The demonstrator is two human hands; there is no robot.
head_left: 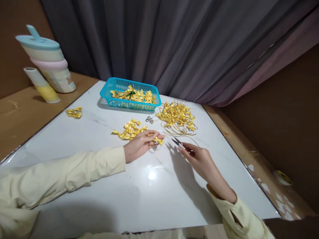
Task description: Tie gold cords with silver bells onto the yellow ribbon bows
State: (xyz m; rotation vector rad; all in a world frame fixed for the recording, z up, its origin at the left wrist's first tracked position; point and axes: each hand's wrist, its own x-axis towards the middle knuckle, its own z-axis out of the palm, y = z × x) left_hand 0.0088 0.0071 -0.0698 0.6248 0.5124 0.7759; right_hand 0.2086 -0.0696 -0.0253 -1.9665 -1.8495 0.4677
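Pinched in my left hand (141,145) is a yellow ribbon bow (159,140) with a small silver bell and a thin gold cord trailing from it. My right hand (199,159) grips a pair of thread snips (179,143), their dark blades pointing left toward the bow, a short gap away. Several loose yellow bows (131,128) lie just behind my left hand. A heap of finished-looking bows with bells and gold cords (175,114) spreads farther back on the right. A few silver bells (149,119) sit between the two groups.
A blue plastic basket (106,94) holding more yellow bows stands at the back of the white marbled tabletop (139,189). A small yellow bundle (74,112) lies at left. Beyond it are a tumbler (53,66) and a thread spool (45,88). A tape roll (282,178) is at right.
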